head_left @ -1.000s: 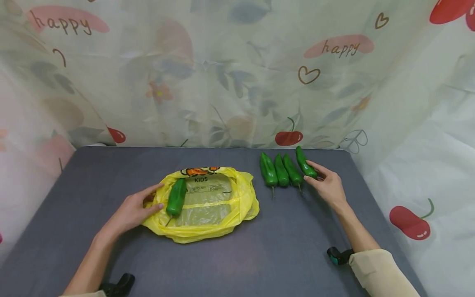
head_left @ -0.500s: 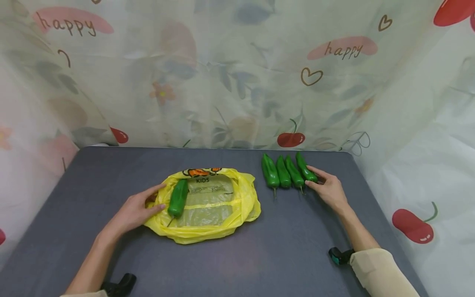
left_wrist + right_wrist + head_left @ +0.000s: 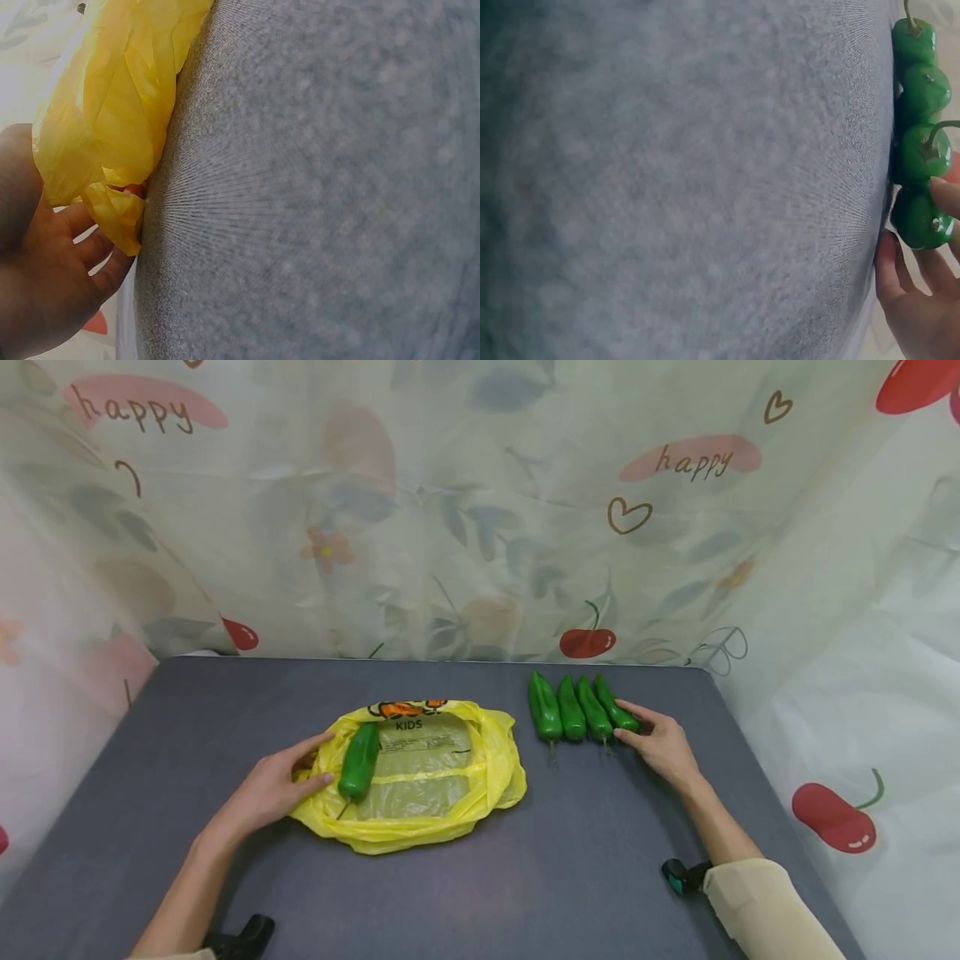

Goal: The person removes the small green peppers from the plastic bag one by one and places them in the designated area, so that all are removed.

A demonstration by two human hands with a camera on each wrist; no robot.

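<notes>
A yellow plastic bag (image 3: pixel 495 768) lies with its mouth spread wide, and a green pepper (image 3: pixel 360 762) rests inside at the left. My left hand (image 3: pixel 273 789) holds the bag's left rim between thumb and fingers; the left wrist view shows the thin plastic (image 3: pixel 120 97) in its grasp. At the back right, my right hand (image 3: pixel 663 747) grips the rightmost pepper (image 3: pixel 609 700) of a row by its stem end. That pepper (image 3: pixel 915 214) touches its neighbour (image 3: pixel 922 161) in the right wrist view. The other peppers (image 3: pixel 546 706) lie side by side to its left.
A dark grey table (image 3: pixel 480 902) carries everything. Behind it hangs a patterned curtain (image 3: pixel 480 527) that meets the back edge, close to the pepper tips. Light sheeting (image 3: pixel 900 710) closes off the right side. Each wrist wears a black device (image 3: pixel 678 877).
My right hand has brought its pepper down and leftward against the end of the row, where it now lies level with the others. The left hand and the bag stay as they were.
</notes>
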